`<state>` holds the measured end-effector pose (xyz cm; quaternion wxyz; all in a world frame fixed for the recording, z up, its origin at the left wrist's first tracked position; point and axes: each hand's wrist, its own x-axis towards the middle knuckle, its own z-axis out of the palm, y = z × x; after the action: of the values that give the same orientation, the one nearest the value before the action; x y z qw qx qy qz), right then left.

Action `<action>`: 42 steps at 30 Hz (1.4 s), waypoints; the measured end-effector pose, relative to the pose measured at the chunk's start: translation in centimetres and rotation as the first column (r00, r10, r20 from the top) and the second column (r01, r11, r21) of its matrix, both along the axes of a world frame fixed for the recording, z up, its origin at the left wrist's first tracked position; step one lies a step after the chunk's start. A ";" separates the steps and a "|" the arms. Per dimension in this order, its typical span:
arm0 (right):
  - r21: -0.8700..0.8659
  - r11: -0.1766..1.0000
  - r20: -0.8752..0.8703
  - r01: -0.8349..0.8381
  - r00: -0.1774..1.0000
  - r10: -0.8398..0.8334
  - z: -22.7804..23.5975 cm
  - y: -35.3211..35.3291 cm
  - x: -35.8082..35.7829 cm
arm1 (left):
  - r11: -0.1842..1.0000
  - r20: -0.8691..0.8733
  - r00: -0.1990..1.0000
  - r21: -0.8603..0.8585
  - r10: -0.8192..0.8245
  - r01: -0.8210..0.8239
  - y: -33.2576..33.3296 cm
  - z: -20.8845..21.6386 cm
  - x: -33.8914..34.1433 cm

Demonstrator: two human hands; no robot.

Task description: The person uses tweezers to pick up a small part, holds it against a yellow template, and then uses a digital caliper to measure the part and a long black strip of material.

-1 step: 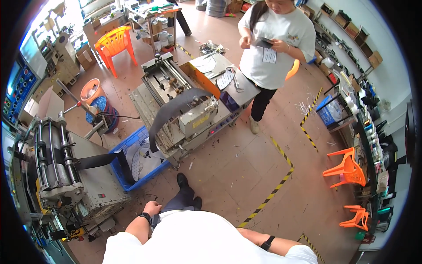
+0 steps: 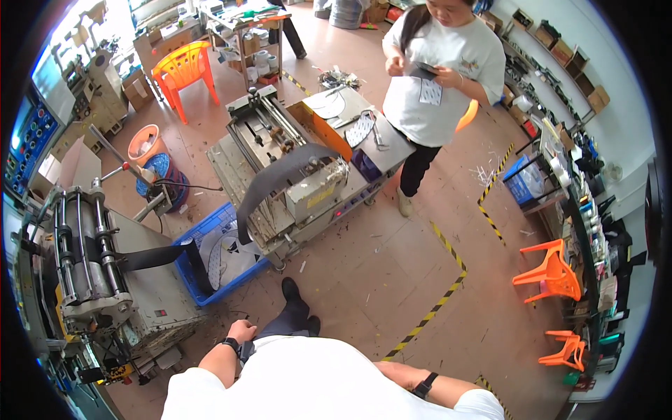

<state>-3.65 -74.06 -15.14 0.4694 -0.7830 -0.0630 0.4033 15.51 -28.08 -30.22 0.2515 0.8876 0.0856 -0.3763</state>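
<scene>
My left hand [image 2: 242, 330] hangs beside my thigh, a dark band around its wrist. Its back faces up and the fingers are too small and tucked under to read; nothing shows in it. The right forearm, also banded, runs in behind my white shirt [image 2: 301, 378], which hides the right hand. Ahead on the left stands a bench machine [image 2: 294, 182] with a wide dark strip [image 2: 280, 175] arching over it. Below its near end, a blue crate [image 2: 217, 297] holds the end of another dark strip and patterned white sheets [image 2: 227, 255].
A roller machine [image 2: 87, 259] feeds a dark strip toward the crate. Beyond the bench, a co-worker [image 2: 437, 77] holds a small dark piece. Orange chairs [image 2: 185, 73] stand about. Striped floor tape [image 2: 448, 294] runs at right, near crowded shelves [image 2: 553, 63].
The view has shifted very slightly. The co-worker's head and hands have moved a little. My left hand stays beside my thigh.
</scene>
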 end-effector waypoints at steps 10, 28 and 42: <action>-0.408 0.903 0.310 0.135 0.951 -0.002 0.1 -4.8 22.2 | 0.997 0.100 0.994 -0.055 -0.040 0.046 -3.6 -2.4 13.6; -0.394 0.720 0.646 0.571 0.729 -0.225 -13.9 -27.7 62.6 | 0.814 0.027 0.822 0.121 0.570 -0.568 -8.4 2.2 3.1; -0.531 0.530 0.579 0.662 0.739 -0.344 -20.1 -29.0 83.7 | 0.389 -0.039 0.402 0.351 0.915 -0.852 -25.7 10.9 -6.8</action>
<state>80.00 -103.03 -35.28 0.2043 -0.9477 0.2361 0.0662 8.71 -53.80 -19.33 0.2759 0.6794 0.6261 -0.2651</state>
